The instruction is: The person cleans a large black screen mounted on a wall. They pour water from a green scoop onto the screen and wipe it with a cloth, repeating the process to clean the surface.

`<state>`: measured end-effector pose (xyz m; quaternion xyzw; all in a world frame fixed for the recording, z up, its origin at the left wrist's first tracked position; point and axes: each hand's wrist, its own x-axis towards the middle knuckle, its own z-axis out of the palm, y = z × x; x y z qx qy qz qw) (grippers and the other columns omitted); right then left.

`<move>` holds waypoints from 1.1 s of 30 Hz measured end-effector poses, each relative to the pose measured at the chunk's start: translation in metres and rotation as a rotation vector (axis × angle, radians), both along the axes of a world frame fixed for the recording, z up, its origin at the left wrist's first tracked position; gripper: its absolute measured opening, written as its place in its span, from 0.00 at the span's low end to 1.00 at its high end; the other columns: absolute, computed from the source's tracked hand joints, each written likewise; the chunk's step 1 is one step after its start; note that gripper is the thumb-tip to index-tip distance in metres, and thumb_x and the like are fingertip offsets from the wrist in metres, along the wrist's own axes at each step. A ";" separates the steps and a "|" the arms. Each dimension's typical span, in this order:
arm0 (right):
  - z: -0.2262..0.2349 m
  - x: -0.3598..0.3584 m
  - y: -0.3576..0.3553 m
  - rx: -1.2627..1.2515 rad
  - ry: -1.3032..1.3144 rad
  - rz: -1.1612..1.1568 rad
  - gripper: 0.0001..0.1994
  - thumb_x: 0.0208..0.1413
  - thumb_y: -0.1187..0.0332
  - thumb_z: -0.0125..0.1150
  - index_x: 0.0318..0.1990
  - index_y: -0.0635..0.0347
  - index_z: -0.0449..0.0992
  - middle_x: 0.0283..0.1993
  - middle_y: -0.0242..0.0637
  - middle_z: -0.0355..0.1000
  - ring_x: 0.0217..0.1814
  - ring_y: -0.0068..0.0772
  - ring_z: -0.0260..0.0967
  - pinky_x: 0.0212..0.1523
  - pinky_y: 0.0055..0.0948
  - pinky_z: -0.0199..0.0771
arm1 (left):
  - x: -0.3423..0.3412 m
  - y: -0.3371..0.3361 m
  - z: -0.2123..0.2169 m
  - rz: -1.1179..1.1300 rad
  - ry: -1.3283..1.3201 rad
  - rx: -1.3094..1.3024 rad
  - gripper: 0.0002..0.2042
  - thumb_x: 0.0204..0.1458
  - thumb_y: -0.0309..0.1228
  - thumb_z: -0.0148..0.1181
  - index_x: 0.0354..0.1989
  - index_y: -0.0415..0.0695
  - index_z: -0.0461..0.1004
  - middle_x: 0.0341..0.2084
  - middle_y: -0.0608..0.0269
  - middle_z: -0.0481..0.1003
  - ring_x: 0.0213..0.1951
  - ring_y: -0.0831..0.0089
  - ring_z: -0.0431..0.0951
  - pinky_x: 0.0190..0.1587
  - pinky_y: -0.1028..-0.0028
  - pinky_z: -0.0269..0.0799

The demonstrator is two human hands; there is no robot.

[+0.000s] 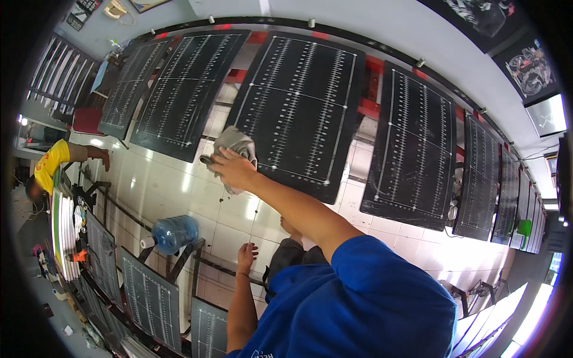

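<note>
My right hand (pixel 234 171) reaches across to the left, gripping a crumpled grey cloth (pixel 240 143). The cloth lies against the near left edge of a large black board (pixel 277 128) marked with white lines and rows of small ticks. Part of the cloth hangs below that edge, over the floor. Lower down, my left hand (pixel 246 258) hangs at my side with nothing in it, its fingers apart and slightly bent.
Similar black boards (pixel 412 143) stand in a row on both sides, on red supports (pixel 370 108). A blue water jug (pixel 174 234) rests on a dark frame at lower left. Beyond it a person in a yellow shirt (pixel 52 162) bends over. White tiles cover the floor (pixel 158 179).
</note>
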<state>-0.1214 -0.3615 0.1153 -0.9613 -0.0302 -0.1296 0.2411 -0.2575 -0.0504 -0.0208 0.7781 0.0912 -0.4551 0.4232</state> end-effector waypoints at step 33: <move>0.014 -0.389 -0.160 0.125 -0.015 -0.481 0.23 0.50 0.66 0.63 0.56 0.56 0.75 0.67 0.40 0.66 0.75 0.46 0.55 0.74 0.45 0.56 | -0.227 -0.121 0.006 -0.333 0.080 0.088 0.20 0.64 0.44 0.47 0.52 0.40 0.73 0.39 0.55 0.81 0.35 0.68 0.80 0.33 0.70 0.73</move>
